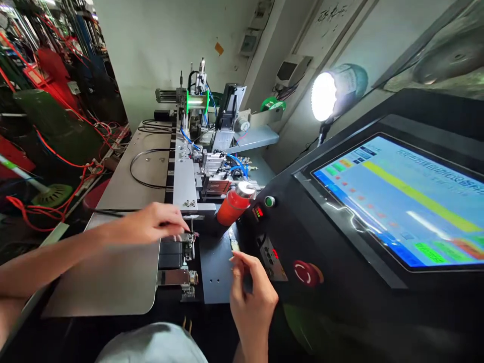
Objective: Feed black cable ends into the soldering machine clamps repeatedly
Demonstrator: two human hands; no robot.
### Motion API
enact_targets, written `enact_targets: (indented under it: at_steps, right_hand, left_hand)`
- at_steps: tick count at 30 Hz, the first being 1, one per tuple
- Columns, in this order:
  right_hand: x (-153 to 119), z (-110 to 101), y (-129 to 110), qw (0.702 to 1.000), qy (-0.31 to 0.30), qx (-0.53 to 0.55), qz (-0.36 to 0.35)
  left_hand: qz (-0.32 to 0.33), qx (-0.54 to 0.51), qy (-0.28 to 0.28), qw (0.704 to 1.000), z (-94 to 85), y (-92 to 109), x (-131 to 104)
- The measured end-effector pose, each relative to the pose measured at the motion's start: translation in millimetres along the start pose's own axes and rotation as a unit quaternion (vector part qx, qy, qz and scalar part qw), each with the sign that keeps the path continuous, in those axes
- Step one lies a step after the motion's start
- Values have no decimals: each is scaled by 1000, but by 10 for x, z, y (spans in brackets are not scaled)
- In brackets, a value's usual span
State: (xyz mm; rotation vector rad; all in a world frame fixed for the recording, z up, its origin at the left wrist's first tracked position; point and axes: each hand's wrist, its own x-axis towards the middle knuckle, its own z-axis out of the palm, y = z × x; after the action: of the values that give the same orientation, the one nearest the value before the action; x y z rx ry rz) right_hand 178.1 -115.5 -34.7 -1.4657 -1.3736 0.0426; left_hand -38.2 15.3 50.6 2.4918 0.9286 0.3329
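My left hand (162,223) reaches in from the left over the metal table, its fingers pinched at the small metal fixture (189,246); whatever they hold is too small to name. My right hand (252,287) is over the right edge of the dark grey plate (215,267), thumb and fingertips together, and anything between them cannot be made out. Beyond it a thin strip-like tool (234,240) lies on the plate. An orange bottle (233,204) with a silver lid stands behind the plate, beside the control panel.
A metal table (113,272) with a black cable loop (141,174) lies left. Behind stands a machine with a green-rimmed spool (197,102). On the right are a touchscreen (401,201), a red stop button (307,273) and a lit lamp (324,97).
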Motion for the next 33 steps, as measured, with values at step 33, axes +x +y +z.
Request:
enact_targets:
  at_steps: [33]
  right_hand:
    - [-71,602,-372,929,-11,279,241]
  left_hand:
    - [-49,-177,36,982,553,173,-34]
